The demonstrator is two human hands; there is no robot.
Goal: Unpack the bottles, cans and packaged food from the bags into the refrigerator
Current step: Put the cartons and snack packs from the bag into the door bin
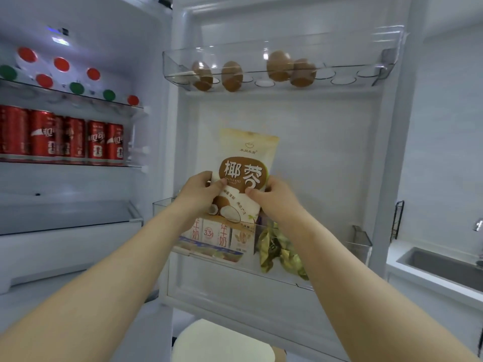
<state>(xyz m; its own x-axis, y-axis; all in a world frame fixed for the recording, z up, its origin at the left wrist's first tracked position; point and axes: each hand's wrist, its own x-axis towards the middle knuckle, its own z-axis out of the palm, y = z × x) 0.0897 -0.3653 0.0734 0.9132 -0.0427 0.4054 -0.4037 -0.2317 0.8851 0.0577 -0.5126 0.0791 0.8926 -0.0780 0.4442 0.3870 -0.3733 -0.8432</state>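
**Coconut pouch held upright over the door shelf**

You held the cream-and-brown flat plastic pouch of desiccated coconut (244,176) upright, with its label toward you. Its lower edge was at the clear plastic door shelf (362,241), just above the row of white milk cartons (209,235) and beside the crinkled green-gold foil packets (277,249). Your left hand (201,190) pinched its left edge and your right hand (274,197) its right edge. Your fingers (219,184) were closed on the pouch, thumbs on the front and the rest curled behind. That two-sided grip looked meant to stop the limp pouch folding while you steered it into the crowded shelf. Whether its bottom touched the cartons or the shelf floor could not be told.

The pouch stood tall, reaching well above the cartons. It had a flat sealed top, a brown oval with large white characters, and halved coconuts pictured lower down. It looked soft and light, so it would probably lean on the door liner.
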